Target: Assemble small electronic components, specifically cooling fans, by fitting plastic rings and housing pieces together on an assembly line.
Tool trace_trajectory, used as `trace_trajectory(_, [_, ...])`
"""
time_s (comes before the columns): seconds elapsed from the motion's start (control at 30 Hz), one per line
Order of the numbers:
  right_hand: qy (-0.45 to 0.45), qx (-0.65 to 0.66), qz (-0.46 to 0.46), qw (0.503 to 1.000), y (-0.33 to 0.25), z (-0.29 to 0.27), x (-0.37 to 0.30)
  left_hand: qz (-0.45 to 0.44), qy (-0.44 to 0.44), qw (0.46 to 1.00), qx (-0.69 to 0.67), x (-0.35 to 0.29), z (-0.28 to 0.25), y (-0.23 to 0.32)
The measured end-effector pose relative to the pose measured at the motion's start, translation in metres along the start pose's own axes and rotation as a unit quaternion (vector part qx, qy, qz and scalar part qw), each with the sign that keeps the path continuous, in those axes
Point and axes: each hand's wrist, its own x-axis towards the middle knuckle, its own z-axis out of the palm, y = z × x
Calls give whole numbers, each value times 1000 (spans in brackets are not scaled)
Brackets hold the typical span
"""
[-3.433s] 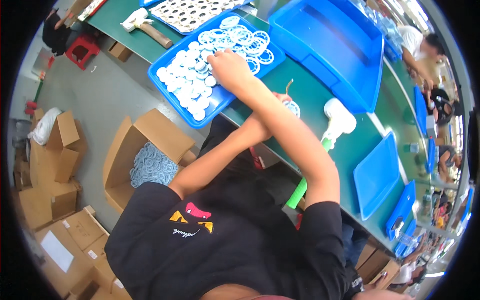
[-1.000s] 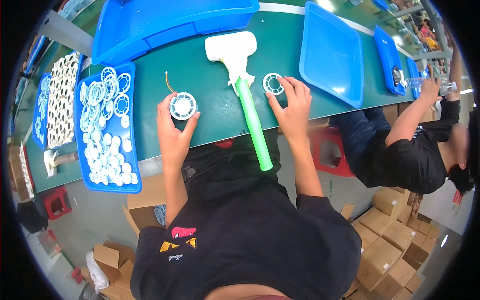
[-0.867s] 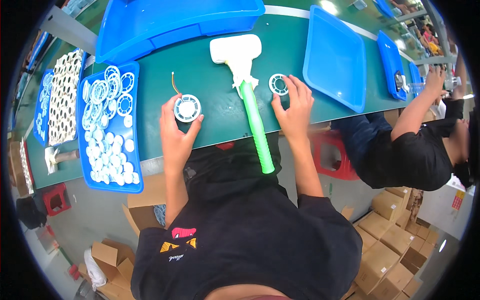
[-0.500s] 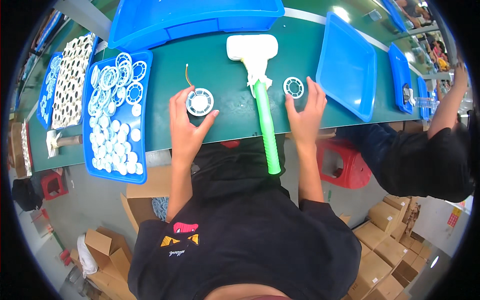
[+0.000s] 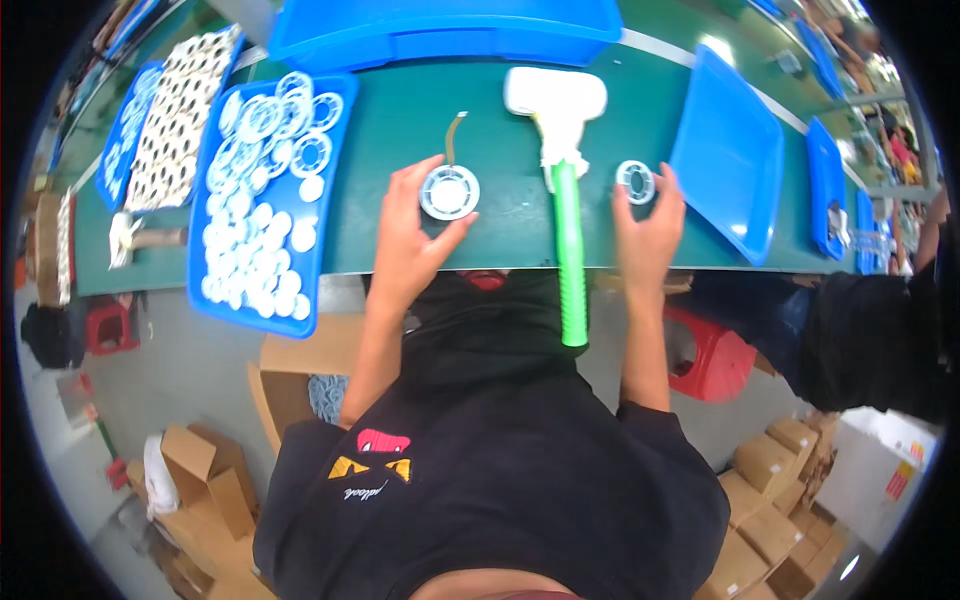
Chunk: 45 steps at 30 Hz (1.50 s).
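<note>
At a green table (image 5: pixel 512 222) near cartons (image 5: pixel 765 470), half-curled hands (image 5: pixel 412 245) hold a disc (image 5: pixel 449 193), left, and ring (image 5: pixel 624 181), right.

Black short-sleeved T-shirt (image 5: pixel 520 480); pink, yellow motif (image 5: pixel 384 441) (white script (image 5: pixel 365 492) below); trousers (image 5: pixel 500 300) seemingly dark.

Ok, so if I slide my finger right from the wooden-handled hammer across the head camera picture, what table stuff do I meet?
Blue tray of white discs and rings, white round part with a wire, green-handled mallet, spoked ring, shallow blue tray, farther blue tray. The big blue bin spans several, so skip it.
</note>
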Motion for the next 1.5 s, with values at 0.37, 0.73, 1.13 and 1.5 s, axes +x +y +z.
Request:
trace_trajectory(0.37, [-201,250,-300,898,-124,12,-10,-1,-2,1000,11,-3,-1,-4])
trace_trajectory(0.73, [-214,220,-297,904,-132,33,-11,14,35,999,5,-7,6,-1])
trace_trajectory(1.13, [-189,241,-273,912,-131,40,-11,-32,64,997,0,-13,12,12])
trace_trajectory(1.5, [-186,230,-265,918,-134,38,-14,-38,112,993,29,-19,24,14])
